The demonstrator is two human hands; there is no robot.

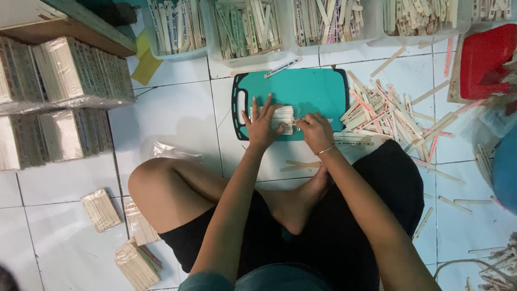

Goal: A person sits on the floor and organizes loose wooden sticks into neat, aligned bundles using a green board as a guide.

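Both hands on stick bundle, teal board, seemingly tiled floor.

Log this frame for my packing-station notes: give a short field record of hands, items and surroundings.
Left hand: flat on the stick bundle
Right hand: at the bundle's right end
Surface: teal cutting board on white tiled floor
Right of board: loose stick pile
Far edge: clear bins of sticks
Left: wrapped stick packs

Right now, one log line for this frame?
left hand: flat on stick bundle | right hand: at bundle's right end | under: teal cutting board | right: loose sticks
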